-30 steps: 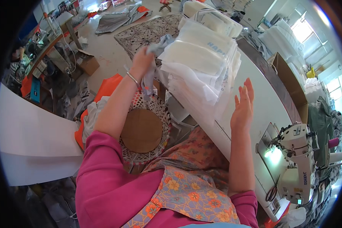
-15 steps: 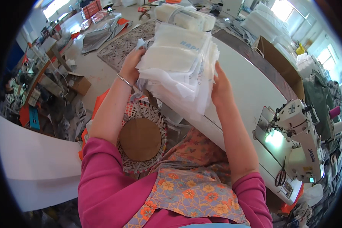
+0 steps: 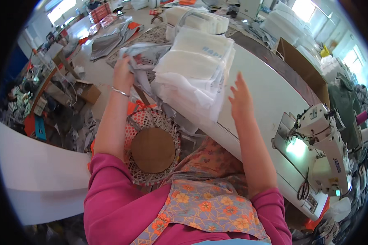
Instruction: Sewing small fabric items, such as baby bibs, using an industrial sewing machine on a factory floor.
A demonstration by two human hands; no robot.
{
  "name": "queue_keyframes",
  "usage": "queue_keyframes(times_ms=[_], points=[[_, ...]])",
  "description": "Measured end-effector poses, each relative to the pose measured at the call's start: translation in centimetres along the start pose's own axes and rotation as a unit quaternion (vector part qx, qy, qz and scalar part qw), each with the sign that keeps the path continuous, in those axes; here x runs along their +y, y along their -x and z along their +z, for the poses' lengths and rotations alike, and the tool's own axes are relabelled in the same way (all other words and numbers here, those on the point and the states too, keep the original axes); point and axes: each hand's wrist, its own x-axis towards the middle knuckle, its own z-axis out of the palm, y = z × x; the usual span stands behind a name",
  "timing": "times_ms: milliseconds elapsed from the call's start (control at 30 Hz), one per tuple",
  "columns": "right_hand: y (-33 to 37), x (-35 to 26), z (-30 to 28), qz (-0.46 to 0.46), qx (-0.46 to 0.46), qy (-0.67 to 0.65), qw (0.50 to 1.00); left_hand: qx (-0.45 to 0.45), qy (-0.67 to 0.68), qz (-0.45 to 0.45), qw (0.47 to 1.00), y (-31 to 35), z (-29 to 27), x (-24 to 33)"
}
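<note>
A thick stack of white, thin plastic-like sheets or bags [image 3: 192, 67] lies on the white sewing table [image 3: 265, 94], its lower edges loose and uneven. To its left my left hand [image 3: 123, 73] is closed on a crumpled greyish plastic sheet [image 3: 145, 55], which stretches from the hand toward the stack. What the fingertips do there is partly hidden. My right hand [image 3: 240, 98] hangs just right of the stack, fingers apart and holding nothing. Behind the stack sits another bundle of white sheets [image 3: 198, 20], tied with a band.
A sewing machine [image 3: 323, 143] with its lamp lit stands at the right of the table, with black scissors [image 3: 303, 188] near it. Below my left arm is a woven basket-like stool [image 3: 176, 151] with a round brown top. An open cardboard box [image 3: 304, 67] stands beyond the table.
My left hand has left the stack and moved left, drawing the greyish plastic sheet out with it. My right hand has let go of the stack's right side and opened.
</note>
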Motion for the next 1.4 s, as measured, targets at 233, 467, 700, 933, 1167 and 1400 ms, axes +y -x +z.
queue_keyframes(times_ms=[233, 467, 700, 933, 1167, 1400], points=[[4.3, 1.3, -4.1, -0.009, 0.039, 0.003, 0.999, 0.287, -0.105, 0.270, 0.913, 7.1, -11.1, 8.8], [10.5, 1.2, -3.9, -0.248, -0.010, 0.071, 0.966, 0.395, -0.477, 0.347, 0.704, 18.9, -3.3, 15.1], [16.4, -2.1, 1.1, -0.492, -0.362, 0.223, 0.760, 0.176, -0.001, 0.655, 0.735, 27.7, 7.3, 19.3], [13.4, 3.8, 16.0, -0.427, -0.339, 0.230, 0.806, -0.147, 0.103, 0.555, 0.812, 31.2, 9.0, 22.8], [18.2, 6.9, 16.4, -0.338, -0.651, 0.438, 0.520, 0.012, -0.217, 0.450, 0.866, 29.3, 5.0, 21.3], [21.0, 0.1, 9.9, -0.012, -0.739, 0.030, 0.673, -0.177, -0.119, -0.244, 0.946, 30.3, 5.9, 5.7]])
